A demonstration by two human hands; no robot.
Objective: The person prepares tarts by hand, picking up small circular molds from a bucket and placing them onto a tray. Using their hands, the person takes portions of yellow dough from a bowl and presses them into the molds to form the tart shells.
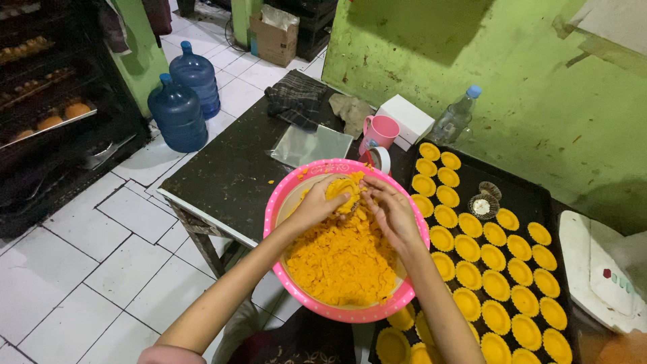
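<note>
Hands pressing orange dough (340, 259) into a small mould (342, 191) over the pink bowl (278, 202).
Left hand (315, 204) cups the mould in a closed grip; right hand (389, 210), fingers curled, packs dough; next, likely firm, even pressing.

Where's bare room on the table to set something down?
Free: dark tabletop left of the pink bowl, up to the plastic sheet. Crowded: black tray packed with yellow moulds; pink cup, white box and bottle behind.

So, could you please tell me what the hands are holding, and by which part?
The left hand cups a lump of orange dough from beneath, over the pink bowl. The right hand touches the lump's side with its fingertips.
</note>
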